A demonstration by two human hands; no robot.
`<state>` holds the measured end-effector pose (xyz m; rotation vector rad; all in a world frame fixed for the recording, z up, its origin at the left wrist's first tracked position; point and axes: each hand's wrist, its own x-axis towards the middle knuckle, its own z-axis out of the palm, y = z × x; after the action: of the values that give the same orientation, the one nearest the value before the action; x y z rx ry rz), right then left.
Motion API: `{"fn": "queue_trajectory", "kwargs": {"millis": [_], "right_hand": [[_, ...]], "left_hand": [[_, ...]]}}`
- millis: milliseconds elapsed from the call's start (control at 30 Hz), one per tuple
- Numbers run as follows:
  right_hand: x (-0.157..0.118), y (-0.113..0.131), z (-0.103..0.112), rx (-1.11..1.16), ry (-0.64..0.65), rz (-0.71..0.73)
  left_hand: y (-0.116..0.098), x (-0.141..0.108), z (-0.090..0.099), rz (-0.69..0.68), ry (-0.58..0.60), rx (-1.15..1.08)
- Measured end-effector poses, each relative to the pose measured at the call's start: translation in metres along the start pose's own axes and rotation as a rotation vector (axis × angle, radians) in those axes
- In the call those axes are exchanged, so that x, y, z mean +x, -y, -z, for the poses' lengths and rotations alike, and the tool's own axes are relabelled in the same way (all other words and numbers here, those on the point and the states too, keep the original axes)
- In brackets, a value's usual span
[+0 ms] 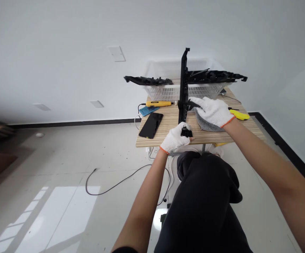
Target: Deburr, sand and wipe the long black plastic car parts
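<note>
My left hand (175, 137), in a white glove with an orange cuff, is closed around the lower end of a long black plastic strip (184, 82). The strip stands lengthwise in front of me, its far end over the basket. My right hand (212, 110), gloved alike, is beside the strip's middle with fingers bent. A dark pointed piece (193, 104) shows at its fingertips; whether it belongs to the strip is unclear. Under that hand is a grey cloth (207, 121), partly hidden by the glove.
A white plastic basket (163, 94) at the wall holds several black strips (218, 76) that overhang its sides. On the wooden table (165, 138) are a black phone (151, 125), a yellow corded tool (159, 103), a blue packet (148, 111) and a yellow-handled item (239, 115). A cable (123, 181) crosses the floor.
</note>
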<state>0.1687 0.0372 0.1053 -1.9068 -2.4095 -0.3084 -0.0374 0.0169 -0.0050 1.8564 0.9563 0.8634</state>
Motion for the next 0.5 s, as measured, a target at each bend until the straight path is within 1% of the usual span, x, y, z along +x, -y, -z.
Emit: {"fn": "queue_trajectory", "kwargs": {"millis": [133,200,233,300,333,367,433,467,500], "right_hand": [[0.008,0.003,0.004,0.009,-0.023,0.0],[0.009,0.0,0.001,0.025,-0.06,-0.017],[0.009,-0.002,-0.003,0.046,-0.1,-0.042],[0.007,-0.007,-0.015,0.124,-0.189,-0.141],[0.005,-0.01,-0.023,0.173,-0.204,-0.197],[0.003,-0.013,-0.032,0.219,-0.186,-0.24],[-0.002,-0.024,-0.049,0.266,-0.063,-0.267],[-0.005,-0.032,-0.056,0.261,-0.022,-0.284],[-0.009,-0.043,-0.061,0.236,-0.013,-0.319]], "left_hand": [[0.002,0.0,-0.001,0.0,-0.006,-0.017],[0.002,0.0,-0.001,-0.005,-0.009,-0.014],[0.002,0.0,0.0,-0.01,-0.007,-0.007],[0.001,0.0,0.0,-0.018,-0.001,0.013],[0.0,0.001,0.001,-0.02,0.003,0.021],[0.0,0.001,0.001,-0.021,0.006,0.027],[0.001,0.001,0.001,-0.02,0.004,0.035],[0.003,0.002,0.001,-0.019,-0.001,0.036],[0.004,0.002,0.0,-0.019,-0.01,0.034]]}}
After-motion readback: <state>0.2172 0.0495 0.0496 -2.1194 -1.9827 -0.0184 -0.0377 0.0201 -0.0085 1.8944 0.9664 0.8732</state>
